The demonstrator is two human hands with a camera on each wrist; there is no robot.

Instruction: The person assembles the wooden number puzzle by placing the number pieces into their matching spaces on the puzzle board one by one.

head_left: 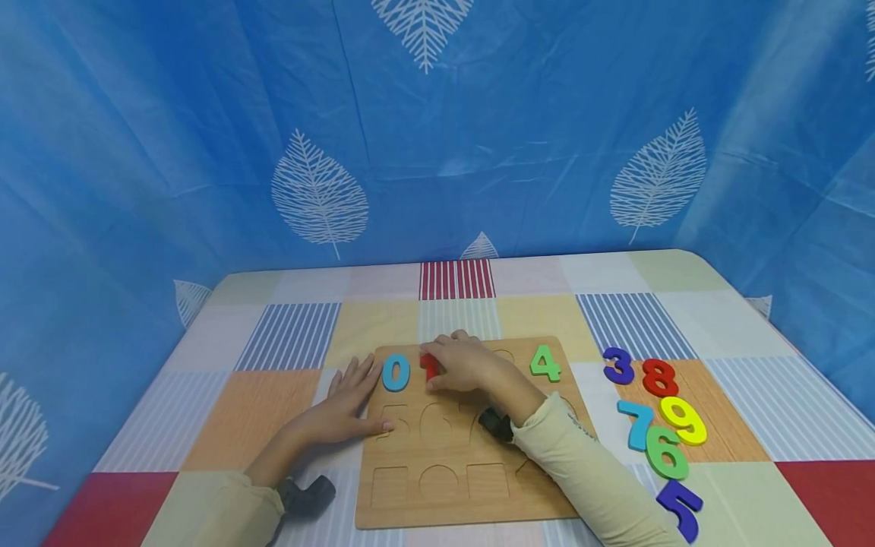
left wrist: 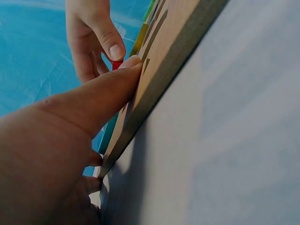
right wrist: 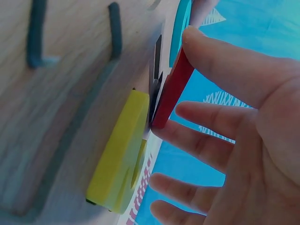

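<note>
A blue curtain [head_left: 437, 152] printed with white leaves fills the background. In front of it is a worktop [head_left: 533, 272] under a patchwork cloth. On it a wooden board [head_left: 454, 515] with cut recesses lies flat, close to the person and within reach of 2 hands.

The left hand [head_left: 345, 406] is at the board's left edge, its grip released: fingers spread along the side, thumb laid on top, probably to keep the board from sliding. The right hand [head_left: 461, 365] reaches to the board's far row, its grip pinching a red piece [head_left: 431, 368].

Loose numbers are grouped right of the board, seemingly to leave the recesses free: purple 3 [head_left: 620, 367], red 8 [head_left: 660, 379], yellow 9 [head_left: 696, 431], blue 7 [head_left: 639, 425], green 6 [head_left: 652, 448] and purple 5 [head_left: 680, 507].

On the far row, blue 0 [head_left: 386, 372] is at the left and green 4 [head_left: 544, 365] at the right. The right wrist view adds a yellow piece [right wrist: 117, 154] just beside the red piece, which tilts over the board, thumb at 1 end and a fingertip at the other, likely leaving its underside unobstructed.
</note>
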